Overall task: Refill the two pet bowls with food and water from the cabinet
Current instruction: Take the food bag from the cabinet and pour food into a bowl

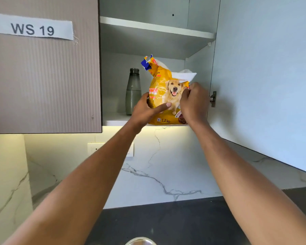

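Up in the open cabinet, both hands grip one yellow dog-food bag [163,87]. The left hand [145,112] wraps its left side, thumb across the front; the right hand [193,101] curls round its right edge. The bag stands on the lower shelf [113,122], just right of one grey bottle [133,91]. Below, one metal bowl [140,241] rim shows on the dark desk [184,223].

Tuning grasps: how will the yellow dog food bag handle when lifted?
Probably floppy: the dog food bag has a crumpled, torn top. Likely hefty: marked 1.2 kg, left hand and right hand both grip it. Tipped, it might spill.
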`<action>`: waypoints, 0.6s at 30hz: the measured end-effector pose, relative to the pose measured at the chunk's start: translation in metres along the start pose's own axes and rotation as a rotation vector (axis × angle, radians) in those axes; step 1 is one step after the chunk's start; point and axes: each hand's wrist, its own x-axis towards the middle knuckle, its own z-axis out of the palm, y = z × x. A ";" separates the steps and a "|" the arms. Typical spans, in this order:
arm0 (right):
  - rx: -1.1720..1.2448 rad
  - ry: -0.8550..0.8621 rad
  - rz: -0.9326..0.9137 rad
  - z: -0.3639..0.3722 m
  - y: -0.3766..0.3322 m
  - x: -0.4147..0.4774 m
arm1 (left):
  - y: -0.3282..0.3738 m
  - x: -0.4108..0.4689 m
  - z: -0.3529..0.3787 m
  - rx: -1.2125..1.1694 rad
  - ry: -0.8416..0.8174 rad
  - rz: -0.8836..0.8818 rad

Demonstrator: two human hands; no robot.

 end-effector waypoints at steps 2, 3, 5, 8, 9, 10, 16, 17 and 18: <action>0.035 0.050 -0.006 -0.014 -0.013 -0.014 | 0.005 -0.017 0.000 -0.031 0.005 0.003; 0.049 0.074 -0.017 -0.021 -0.019 -0.022 | 0.006 -0.026 -0.001 -0.031 0.002 -0.002; 0.081 0.107 -0.047 -0.034 -0.029 -0.043 | 0.002 -0.045 -0.006 -0.054 -0.006 -0.011; 0.147 0.093 -0.056 -0.049 -0.038 -0.082 | -0.012 -0.079 -0.015 -0.116 0.033 -0.033; 0.169 0.076 -0.059 -0.054 -0.039 -0.096 | -0.015 -0.094 -0.017 -0.128 0.060 -0.037; 0.199 0.054 -0.063 -0.058 -0.041 -0.110 | -0.019 -0.109 -0.020 -0.137 0.095 -0.041; 0.344 -0.047 -0.088 -0.089 -0.060 -0.176 | -0.032 -0.187 -0.045 -0.194 0.214 -0.035; 0.373 -0.059 -0.078 -0.093 -0.064 -0.183 | -0.031 -0.197 -0.050 -0.198 0.218 -0.028; 0.402 -0.086 -0.057 -0.096 -0.067 -0.191 | -0.032 -0.208 -0.057 -0.198 0.220 -0.031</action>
